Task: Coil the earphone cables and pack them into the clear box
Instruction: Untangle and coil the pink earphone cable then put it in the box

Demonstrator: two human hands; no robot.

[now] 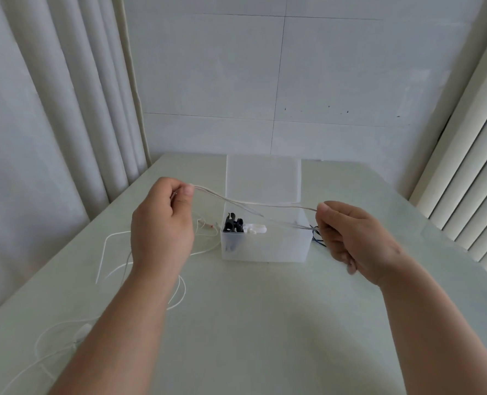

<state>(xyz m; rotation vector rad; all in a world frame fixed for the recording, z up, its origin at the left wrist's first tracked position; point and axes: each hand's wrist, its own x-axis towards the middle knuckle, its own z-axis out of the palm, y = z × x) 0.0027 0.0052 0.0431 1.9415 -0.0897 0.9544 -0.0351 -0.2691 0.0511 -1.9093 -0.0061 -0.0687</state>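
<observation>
- Two bare forearms reach in from the bottom edge over a pale table (pixel 251 323). Beside the left forearm, a loose white cable (pixel 101 252) sprawls in open loops.
- The left hand (pixel 162 223) pinches a thin pale cable (pixel 265 205) between thumb and forefinger, with the other fingers curled in.
- The right hand (pixel 356 240) pinches the same cable further along, thumb against forefinger.
- The cable hangs in the air between the hands, slightly slack, above the clear box (pixel 265 249). It seems to run double.
- The box stands mid-table with its lid (pixel 262 178) upright. Black pieces (pixel 232 223) and a white piece (pixel 255 228) sit inside at its left end.
- A dark blue cable (pixel 319 239) lies beside the box, partly hidden by the right hand.
- The pale cable looks almost weightless, limp yet springy, and likely to slip. It probably handles best with light pinches, wound round the fingers and never tugged hard at its ends.
</observation>
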